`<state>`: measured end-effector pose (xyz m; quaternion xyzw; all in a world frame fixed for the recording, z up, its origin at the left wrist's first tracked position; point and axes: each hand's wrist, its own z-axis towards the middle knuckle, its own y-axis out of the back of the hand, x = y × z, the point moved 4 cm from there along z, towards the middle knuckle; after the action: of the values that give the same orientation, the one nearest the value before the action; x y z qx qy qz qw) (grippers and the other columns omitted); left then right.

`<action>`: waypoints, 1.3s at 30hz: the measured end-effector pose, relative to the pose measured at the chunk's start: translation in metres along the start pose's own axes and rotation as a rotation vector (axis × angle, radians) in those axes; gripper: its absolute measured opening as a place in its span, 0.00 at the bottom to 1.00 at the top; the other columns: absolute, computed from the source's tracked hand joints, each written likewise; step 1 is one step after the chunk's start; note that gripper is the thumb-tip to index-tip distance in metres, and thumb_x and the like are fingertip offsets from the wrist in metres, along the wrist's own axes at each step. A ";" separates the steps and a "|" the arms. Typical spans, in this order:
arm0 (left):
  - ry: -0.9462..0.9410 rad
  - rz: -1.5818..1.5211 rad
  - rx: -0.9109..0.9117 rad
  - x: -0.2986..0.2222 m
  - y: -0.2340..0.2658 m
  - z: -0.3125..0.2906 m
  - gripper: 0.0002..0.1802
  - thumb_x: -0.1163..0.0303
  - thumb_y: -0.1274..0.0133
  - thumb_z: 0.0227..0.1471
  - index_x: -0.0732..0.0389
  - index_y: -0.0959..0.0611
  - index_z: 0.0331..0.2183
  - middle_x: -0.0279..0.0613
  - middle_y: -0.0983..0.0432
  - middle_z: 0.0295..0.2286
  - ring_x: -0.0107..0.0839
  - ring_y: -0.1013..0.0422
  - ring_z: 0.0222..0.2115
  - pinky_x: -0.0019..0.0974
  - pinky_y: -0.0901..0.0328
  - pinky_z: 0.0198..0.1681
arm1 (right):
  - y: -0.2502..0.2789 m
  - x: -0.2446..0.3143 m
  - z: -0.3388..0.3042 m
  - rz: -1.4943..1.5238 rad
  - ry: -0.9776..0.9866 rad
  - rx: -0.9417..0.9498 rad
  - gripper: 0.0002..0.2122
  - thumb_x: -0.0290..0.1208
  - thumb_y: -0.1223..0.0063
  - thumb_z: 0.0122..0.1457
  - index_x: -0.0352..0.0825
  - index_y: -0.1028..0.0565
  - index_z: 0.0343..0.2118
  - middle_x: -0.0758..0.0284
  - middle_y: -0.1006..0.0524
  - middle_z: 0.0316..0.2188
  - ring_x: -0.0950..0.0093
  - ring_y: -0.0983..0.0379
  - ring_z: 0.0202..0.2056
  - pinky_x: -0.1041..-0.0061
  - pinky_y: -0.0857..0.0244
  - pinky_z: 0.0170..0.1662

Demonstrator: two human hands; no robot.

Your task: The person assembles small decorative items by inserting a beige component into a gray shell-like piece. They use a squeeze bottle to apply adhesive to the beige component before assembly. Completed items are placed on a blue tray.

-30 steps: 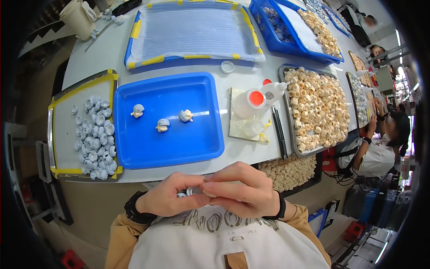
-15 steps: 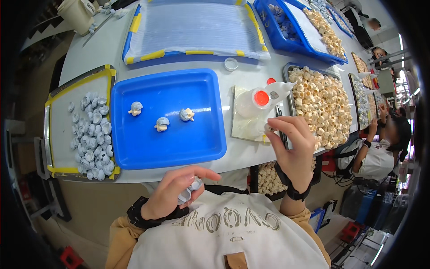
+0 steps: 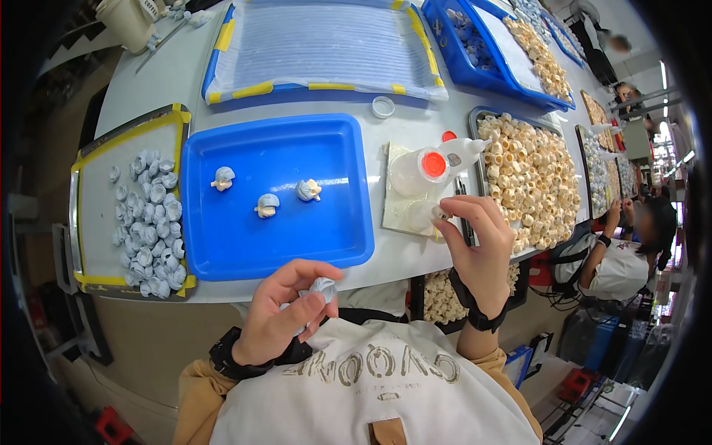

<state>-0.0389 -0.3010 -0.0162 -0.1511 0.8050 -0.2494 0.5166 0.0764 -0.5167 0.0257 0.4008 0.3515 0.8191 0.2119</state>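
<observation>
Currently, in the head view, three joined pieces (image 3: 267,205) lie in the blue tray (image 3: 297,245), one toward its far left corner, two near its middle; these appear complete. Loose caps (image 3: 153,233) are heaped along the right edge of the left tray (image 3: 95,200), and cream parts (image 3: 535,178) fill the right tray (image 3: 481,159); most stock therefore appears unjoined. Left hand (image 3: 280,310): thumb and fingers grip a cap (image 3: 324,288) off the desk's (image 3: 389,256) near edge. Right hand (image 3: 482,248): thumb and forefinger pinch a small part (image 3: 441,213) beside the cup (image 3: 420,215); contact with the cup cannot be determined.

Bright, glare on blue tray (image 3: 297,237), fisheye-bent edges
</observation>
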 end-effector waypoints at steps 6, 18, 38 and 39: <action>-0.009 -0.010 0.052 0.002 0.000 -0.001 0.22 0.69 0.55 0.56 0.64 0.31 0.52 0.38 0.26 0.31 0.13 0.41 0.17 0.20 0.44 0.18 | 0.003 0.000 -0.002 -0.020 -0.005 0.018 0.10 0.18 0.39 0.43 0.32 0.25 0.30 0.64 0.24 0.29 0.66 0.31 0.29 0.71 0.36 0.32; -0.047 0.128 0.018 -0.002 -0.005 -0.003 0.24 0.70 0.52 0.54 0.63 0.30 0.53 0.38 0.24 0.38 0.11 0.42 0.18 0.18 0.44 0.22 | -0.002 0.005 0.002 -0.057 0.022 0.094 0.10 0.18 0.40 0.44 0.33 0.25 0.32 0.65 0.26 0.29 0.65 0.32 0.30 0.69 0.37 0.33; -0.192 0.078 0.059 0.003 -0.004 -0.003 0.19 0.75 0.43 0.48 0.63 0.30 0.43 0.46 0.24 0.36 0.25 0.29 0.38 0.28 0.36 0.40 | -0.001 0.002 -0.001 -0.057 0.036 0.046 0.11 0.18 0.40 0.44 0.33 0.24 0.33 0.65 0.26 0.29 0.66 0.32 0.30 0.70 0.37 0.33; -0.191 0.075 0.062 0.003 -0.004 -0.002 0.19 0.75 0.43 0.48 0.63 0.30 0.42 0.45 0.24 0.36 0.25 0.29 0.37 0.28 0.36 0.40 | -0.003 0.002 -0.001 -0.056 0.041 0.044 0.11 0.18 0.40 0.44 0.33 0.24 0.33 0.65 0.26 0.28 0.66 0.32 0.30 0.70 0.37 0.33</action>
<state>-0.0421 -0.3055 -0.0150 -0.1280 0.7493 -0.2391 0.6042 0.0750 -0.5143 0.0244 0.3787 0.3847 0.8129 0.2186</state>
